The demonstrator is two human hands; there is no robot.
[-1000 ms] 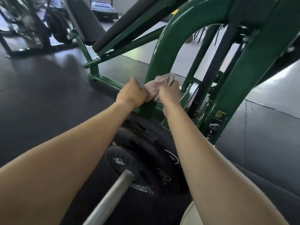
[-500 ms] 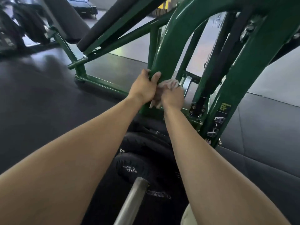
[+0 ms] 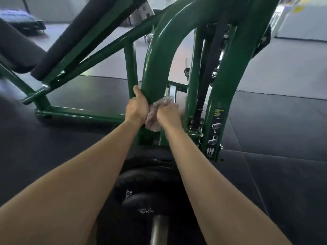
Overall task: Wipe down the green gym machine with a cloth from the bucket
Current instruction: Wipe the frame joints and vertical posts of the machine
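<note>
The green gym machine fills the view, its thick curved tube (image 3: 157, 55) rising from the centre. A pale, bunched cloth (image 3: 155, 115) is wrapped low on that tube. My right hand (image 3: 169, 114) grips the cloth against the tube's right side. My left hand (image 3: 137, 106) grips the same tube from the left, thumb up along it, touching the cloth's edge. The bucket is out of sight.
Black weight plates (image 3: 150, 191) on a steel bar (image 3: 158, 228) sit right below my arms. A black pad (image 3: 85, 32) slants up at the left. A green upright with a sticker (image 3: 215, 131) stands to the right. Dark rubber floor (image 3: 274, 174) surrounds the frame.
My view has moved closer and lower on the tube. My left hand opened from a fist beside the cloth and wrapped around the tube; the right hand kept the cloth on the tube.
</note>
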